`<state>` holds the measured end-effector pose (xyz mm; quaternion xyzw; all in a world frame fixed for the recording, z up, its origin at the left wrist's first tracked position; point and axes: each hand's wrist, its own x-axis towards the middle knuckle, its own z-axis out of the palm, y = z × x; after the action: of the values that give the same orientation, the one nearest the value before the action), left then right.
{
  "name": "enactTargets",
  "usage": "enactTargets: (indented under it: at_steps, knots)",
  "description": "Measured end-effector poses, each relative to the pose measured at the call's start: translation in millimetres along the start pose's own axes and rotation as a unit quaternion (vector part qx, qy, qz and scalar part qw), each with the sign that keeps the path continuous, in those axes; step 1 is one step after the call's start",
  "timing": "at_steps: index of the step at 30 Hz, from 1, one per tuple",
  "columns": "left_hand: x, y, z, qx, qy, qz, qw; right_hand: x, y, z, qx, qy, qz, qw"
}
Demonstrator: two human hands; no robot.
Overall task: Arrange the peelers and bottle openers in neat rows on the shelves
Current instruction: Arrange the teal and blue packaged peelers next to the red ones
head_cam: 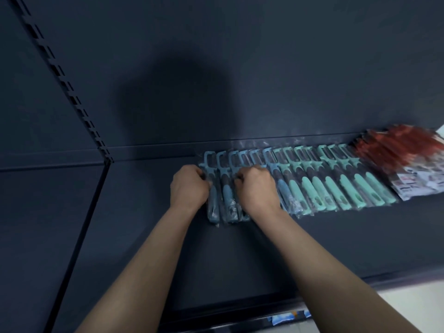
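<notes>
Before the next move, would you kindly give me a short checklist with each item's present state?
1. Left hand grips the end peelers: ok.
2. Right hand grips the end peelers too: ok.
3. Row of peelers lies flat on the shelf, heads to the back: ok.
4. Row straight and evenly spaced: not ok, the peelers slant and overlap.
5. Red packets in a neat row: not ok, they lie heaped at the right end.
6. Red packets are bottle openers: cannot tell, blurred.

We log matt dark painted metal shelf (144, 236), smooth teal plastic peelers (324, 183) in glossy crinkled clear wrap (299, 212), glossy red packets (403, 150).
</notes>
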<state>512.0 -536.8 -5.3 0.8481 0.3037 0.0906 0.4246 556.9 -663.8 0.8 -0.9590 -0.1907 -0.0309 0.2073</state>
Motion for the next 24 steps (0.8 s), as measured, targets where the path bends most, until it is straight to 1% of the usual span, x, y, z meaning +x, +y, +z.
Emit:
enactTargets:
  at_steps: [5,9,14,17,20,24]
  knots:
    - [-3.4,-3.5,-0.7,-0.011,0.028,0.027,0.999,-4.2,-0.6,-1.5,-0.001,0.007,-0.001,1.000]
    - [-5.3,-6.3,3.1,-0.023,-0.001,0.059,0.998,-7.0,-2.3,-1.1,-0.008,-0.006,0.001,1.000]
    - [-3.9,-6.7,2.6,-0.027,-0.013,0.067,0.997,-8.0,-3.5,-3.2,-0.011,0.001,0.003,1.000]
    - [-4.8,-7.1,0.0,0.006,-0.011,0.080,0.997,-10.6,-5.6,-7.2,-0.020,0.019,0.001,1.000]
    - [-5.7,-7.7,-4.6,0.035,-0.008,0.099,0.994,-14.2,-9.0,-12.4,-0.032,0.018,-0.011,0.999]
    - [-7.7,-10.2,-13.5,0.074,0.027,0.139,0.987,-19.2,-12.9,-20.8,-0.055,0.013,-0.030,0.998]
